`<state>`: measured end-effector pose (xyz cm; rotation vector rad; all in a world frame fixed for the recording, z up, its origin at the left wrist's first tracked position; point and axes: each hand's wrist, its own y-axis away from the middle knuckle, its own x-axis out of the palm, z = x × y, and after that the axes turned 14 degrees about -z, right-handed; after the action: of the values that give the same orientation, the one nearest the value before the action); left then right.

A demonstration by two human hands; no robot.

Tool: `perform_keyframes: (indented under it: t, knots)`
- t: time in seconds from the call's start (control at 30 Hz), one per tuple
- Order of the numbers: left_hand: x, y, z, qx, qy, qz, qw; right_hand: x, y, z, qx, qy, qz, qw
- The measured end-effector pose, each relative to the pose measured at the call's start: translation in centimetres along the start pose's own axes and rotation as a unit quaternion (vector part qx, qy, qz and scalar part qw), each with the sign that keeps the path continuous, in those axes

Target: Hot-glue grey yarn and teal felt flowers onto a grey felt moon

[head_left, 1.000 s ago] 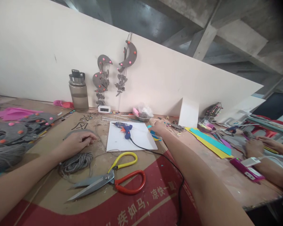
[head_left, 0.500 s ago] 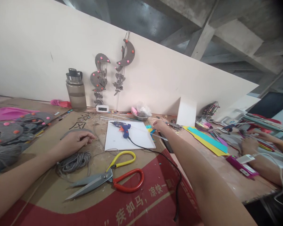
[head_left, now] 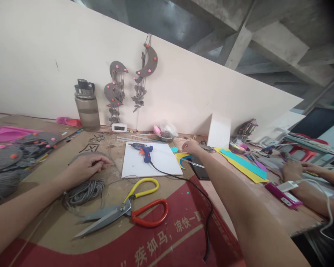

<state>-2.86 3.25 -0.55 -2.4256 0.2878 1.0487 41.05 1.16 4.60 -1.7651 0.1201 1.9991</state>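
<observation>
At the far left, pink felt [head_left: 12, 134] lies behind grey felt pieces [head_left: 36, 141] dotted with pink and orange. A bottle [head_left: 87, 113] stands by the wall [head_left: 189, 100]. The left hand [head_left: 88, 165] rests palm down beside a grey arc [head_left: 75, 158], its fingers loosely curled; whether this grip holds anything is hidden. Just in front of it is a coil of grey cord [head_left: 87, 190]. Two crescent mobiles [head_left: 149, 61] hang on the wall above a small clock [head_left: 119, 128]. Scissors [head_left: 126, 207] lie with blades apart on printed cardboard [head_left: 167, 244], and beyond them a white board [head_left: 136, 167] carries a blue glue gun [head_left: 145, 152].

Behind the board sits a bowl [head_left: 166, 138]. The yellow and blue crescent [head_left: 180, 158] lies at the board's right edge, just beside the right hand [head_left: 191, 147]. That hand's fingers bend downward; I cannot tell whether its grip is closed on anything. A phone [head_left: 199, 171] lies under the forearm. Farther right, a white card [head_left: 219, 131] leans on the wall, yellow and teal strips [head_left: 246, 167] overlap on the tabletop [head_left: 252, 205], and a purple socket block [head_left: 284, 195] lies near a co-worker's hands [head_left: 292, 170].
</observation>
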Motion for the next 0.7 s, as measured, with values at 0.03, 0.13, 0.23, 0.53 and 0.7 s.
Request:
perform_keyframes:
  t: [0.03,0.13,0.23,0.53,0.7]
  knots:
    - [0.0,0.0,0.0,0.002,-0.002,0.001,1.0,0.4,-0.1,0.4,-0.007,0.004,-0.022,1.0]
    - [0.1,0.0,0.0,-0.013,0.012,-0.005,1.0,1.4,0.0,1.9,-0.026,0.016,-0.064,0.997]
    - [0.4,0.0,-0.5,-0.051,0.067,-0.009,0.996,1.9,0.6,3.3,-0.052,0.031,-0.063,0.996]
    - [1.6,-0.2,-5.4,-0.108,0.084,0.036,0.99,2.2,2.2,5.7,-0.107,0.068,-0.03,0.991]
    - [1.7,0.3,-5.8,-0.184,0.177,0.041,0.966,2.2,1.9,5.9,-0.078,0.075,-0.034,0.994]
